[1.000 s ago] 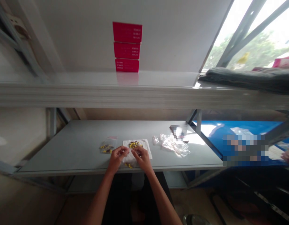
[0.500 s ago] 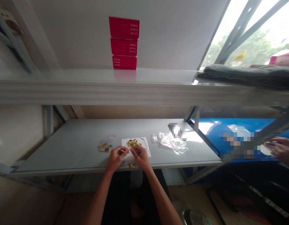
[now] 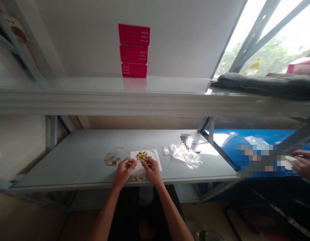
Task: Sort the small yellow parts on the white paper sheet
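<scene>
My left hand point(image 3: 125, 171) and my right hand point(image 3: 151, 170) are both closed in a pinch. Between them is a small clear plastic bag point(image 3: 138, 172), its top edge at my fingertips. Several small yellow-and-dark pieces point(image 3: 137, 179), possibly capsules, lie in its bottom near the table's front edge. Just beyond my fingers, a loose pile of the same pieces point(image 3: 144, 155) rests on a white cloth or paper sheet point(image 3: 157, 157). Left of the sheet, a filled clear zip bag point(image 3: 114, 157) with a reddish seal lies flat.
Crumpled clear bags point(image 3: 186, 155) and a small packet point(image 3: 165, 150) lie right of the sheet. Above the grey table point(image 3: 76, 157) runs a shelf point(image 3: 102, 100) carrying red boxes point(image 3: 134, 54) and dark folded cloth point(image 3: 262, 85). Another person's hands point(image 3: 304, 160) are at the blue table point(image 3: 227, 135).
My fingertips have moved slightly apart at the bag's top. The pieces in the bag's bottom have shifted a little left. The view has tilted slightly upward.
</scene>
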{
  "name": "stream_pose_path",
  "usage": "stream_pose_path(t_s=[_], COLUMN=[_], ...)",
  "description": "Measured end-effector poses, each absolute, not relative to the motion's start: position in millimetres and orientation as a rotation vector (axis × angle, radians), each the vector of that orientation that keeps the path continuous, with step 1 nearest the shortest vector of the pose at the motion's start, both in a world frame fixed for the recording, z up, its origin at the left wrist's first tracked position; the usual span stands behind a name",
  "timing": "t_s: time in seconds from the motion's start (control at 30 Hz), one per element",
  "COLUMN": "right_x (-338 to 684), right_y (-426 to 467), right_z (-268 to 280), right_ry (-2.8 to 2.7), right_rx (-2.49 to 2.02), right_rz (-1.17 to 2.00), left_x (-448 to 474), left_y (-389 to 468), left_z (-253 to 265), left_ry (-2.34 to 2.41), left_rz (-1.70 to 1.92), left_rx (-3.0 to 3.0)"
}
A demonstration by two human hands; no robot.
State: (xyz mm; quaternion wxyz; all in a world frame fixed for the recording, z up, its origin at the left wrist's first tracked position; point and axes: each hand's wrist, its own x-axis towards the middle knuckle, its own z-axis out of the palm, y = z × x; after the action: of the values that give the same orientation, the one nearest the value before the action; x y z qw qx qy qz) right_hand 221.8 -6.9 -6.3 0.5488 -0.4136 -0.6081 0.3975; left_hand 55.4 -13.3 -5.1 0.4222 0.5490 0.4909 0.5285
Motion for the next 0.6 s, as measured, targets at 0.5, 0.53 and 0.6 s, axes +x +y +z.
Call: stream_pose_path(t_s=[0.5, 0.53, 0.6], right_x=[223.1, 223.5, 224.0], right_y=[-7.0, -7.8, -9.3], right_z=[-3.7, -3.3, -3.1], right_ry=[-1.433, -1.436, -1.452], right_rx=[-0.998, -0.993, -0.991], right_rz=[0.964, 0.967, 0.949], left_x=[56.2, 56.4, 56.4], left_y=[-14.0, -14.0, -13.6], left_z=[-5.8, -6.1, -7.4], left_ry=[1.22, 1.217, 1.22], left_rz=[1.349, 1.346, 1.326], left_rx=[1.341, 1.343, 1.364])
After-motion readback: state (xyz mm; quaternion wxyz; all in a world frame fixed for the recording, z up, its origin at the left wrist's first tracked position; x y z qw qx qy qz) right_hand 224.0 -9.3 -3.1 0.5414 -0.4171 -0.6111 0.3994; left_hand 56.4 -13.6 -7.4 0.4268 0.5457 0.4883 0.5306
